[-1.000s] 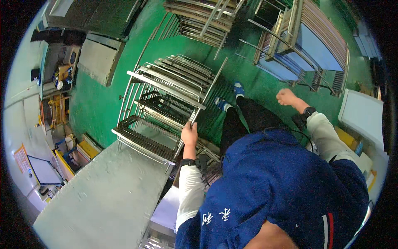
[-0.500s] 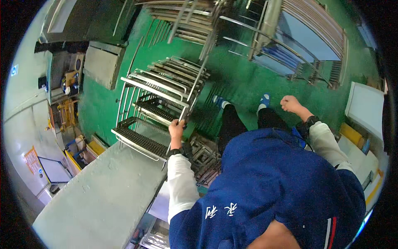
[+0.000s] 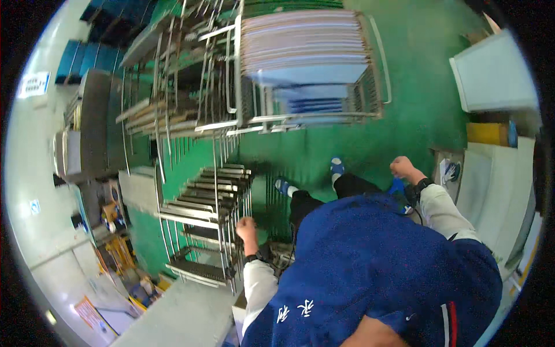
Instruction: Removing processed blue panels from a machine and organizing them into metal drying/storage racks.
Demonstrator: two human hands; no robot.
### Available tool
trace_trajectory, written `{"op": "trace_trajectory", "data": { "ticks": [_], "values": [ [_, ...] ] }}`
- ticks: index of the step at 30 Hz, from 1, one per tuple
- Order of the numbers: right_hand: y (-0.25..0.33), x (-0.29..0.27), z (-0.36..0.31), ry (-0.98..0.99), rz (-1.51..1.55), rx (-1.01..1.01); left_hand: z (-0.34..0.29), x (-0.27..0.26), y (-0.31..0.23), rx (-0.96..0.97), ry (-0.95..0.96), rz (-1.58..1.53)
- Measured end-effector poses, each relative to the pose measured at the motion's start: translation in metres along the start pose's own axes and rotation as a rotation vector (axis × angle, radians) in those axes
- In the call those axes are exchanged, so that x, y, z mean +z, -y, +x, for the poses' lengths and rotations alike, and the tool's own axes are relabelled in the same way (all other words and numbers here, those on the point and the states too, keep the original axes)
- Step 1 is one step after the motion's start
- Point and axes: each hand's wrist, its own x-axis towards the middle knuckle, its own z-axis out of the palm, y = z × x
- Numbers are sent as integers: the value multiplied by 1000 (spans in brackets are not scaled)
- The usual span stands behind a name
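My left hand (image 3: 247, 228) is closed, its curled fingers close beside the right-hand posts of a slotted metal rack (image 3: 193, 220). No bar shows inside those fingers. Bare metal ribs run along the rack's upper tiers. My right hand (image 3: 406, 169) hangs over the green floor in a loose fist, holding nothing. Ahead of me stands a second rack (image 3: 370, 87), loaded with a row of upright flat panels (image 3: 300, 43). Both racks are somewhat blurred.
More metal racks (image 3: 167, 87) crowd the far left. A grey worktop (image 3: 173, 312) lies at lower left. To the right are a pale box-like unit (image 3: 494, 72), a yellow block (image 3: 487, 134) and a light panel (image 3: 491, 191). Green floor (image 3: 404, 127) lies around my feet.
My view has turned leftward, bringing the panel-loaded rack to the centre. My left hand, earlier gripping the slotted rack's post, now appears off it. My right hand stays in a loose fist.
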Motion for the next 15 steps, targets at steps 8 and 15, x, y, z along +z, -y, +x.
{"op": "trace_trajectory", "data": {
  "ticks": [8, 15],
  "values": [
    [-48, -31, -19, -180, 317, 102, -8, 85, -183, -222, 792, -211],
    [-94, 5, -40, -171, 592, 121, 60, 100, -227, -212, 993, -106]
  ]
}}
